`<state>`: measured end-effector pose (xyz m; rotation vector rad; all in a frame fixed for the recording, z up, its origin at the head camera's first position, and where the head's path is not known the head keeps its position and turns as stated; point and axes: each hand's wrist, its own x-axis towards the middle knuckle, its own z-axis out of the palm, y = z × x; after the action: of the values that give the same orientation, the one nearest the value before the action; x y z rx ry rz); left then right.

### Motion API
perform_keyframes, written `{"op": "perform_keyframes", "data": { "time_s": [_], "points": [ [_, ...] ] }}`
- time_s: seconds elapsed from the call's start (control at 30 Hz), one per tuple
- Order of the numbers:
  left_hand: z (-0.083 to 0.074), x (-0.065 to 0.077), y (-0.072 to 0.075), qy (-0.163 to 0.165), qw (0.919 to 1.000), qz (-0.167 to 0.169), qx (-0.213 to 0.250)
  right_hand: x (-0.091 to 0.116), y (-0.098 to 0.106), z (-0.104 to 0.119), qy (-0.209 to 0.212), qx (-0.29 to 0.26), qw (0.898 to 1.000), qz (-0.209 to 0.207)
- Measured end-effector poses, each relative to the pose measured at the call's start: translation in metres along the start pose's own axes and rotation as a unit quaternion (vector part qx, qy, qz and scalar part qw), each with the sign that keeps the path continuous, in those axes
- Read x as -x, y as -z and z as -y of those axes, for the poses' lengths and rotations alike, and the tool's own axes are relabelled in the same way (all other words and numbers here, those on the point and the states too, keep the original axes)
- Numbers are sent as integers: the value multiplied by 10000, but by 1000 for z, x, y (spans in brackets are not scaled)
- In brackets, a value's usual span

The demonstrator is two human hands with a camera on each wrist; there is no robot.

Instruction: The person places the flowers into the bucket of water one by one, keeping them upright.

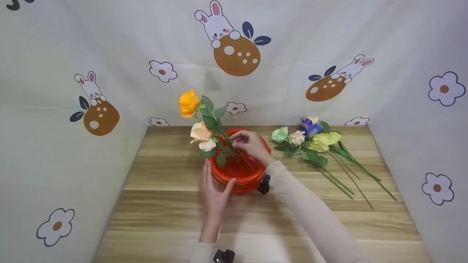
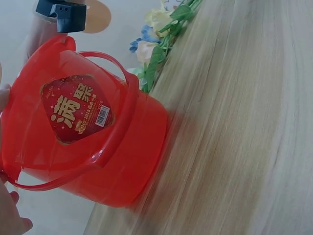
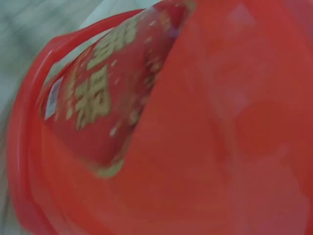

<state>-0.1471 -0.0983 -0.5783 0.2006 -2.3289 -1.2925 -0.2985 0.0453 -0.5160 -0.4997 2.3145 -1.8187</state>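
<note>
A red plastic bucket [image 1: 234, 175] stands on the wooden table, with an orange artificial rose [image 1: 189, 103] and a pale peach rose [image 1: 202, 135] leaning out over its left side. My left hand [image 1: 214, 193] holds the bucket at its front left, fingers along the side and thumb at the front rim. Over the opening, my right hand [image 1: 252, 144] pinches a green flower stem; which rose it belongs to is hard to tell. In the left wrist view, the bucket's handle [image 2: 131, 93] hangs down across its labelled side. Only the bucket wall [image 3: 195, 171] and label fill the right wrist view.
Right of the bucket lie several artificial flowers: a green rose [image 1: 279, 134], a pale pink one [image 1: 297, 137], a blue-purple bloom [image 1: 311, 128] and a yellow one [image 1: 323, 141], stems toward the front right. A printed cloth [image 1: 278, 87] walls the table's back and sides.
</note>
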Motion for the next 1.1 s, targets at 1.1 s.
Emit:
{"op": "perform_keyframes", "data": {
  "time_s": [1.1],
  "points": [
    [0,0,-1,98,9999,48,108,0,-6,-1,-757,1535,9850,211]
  ]
}}
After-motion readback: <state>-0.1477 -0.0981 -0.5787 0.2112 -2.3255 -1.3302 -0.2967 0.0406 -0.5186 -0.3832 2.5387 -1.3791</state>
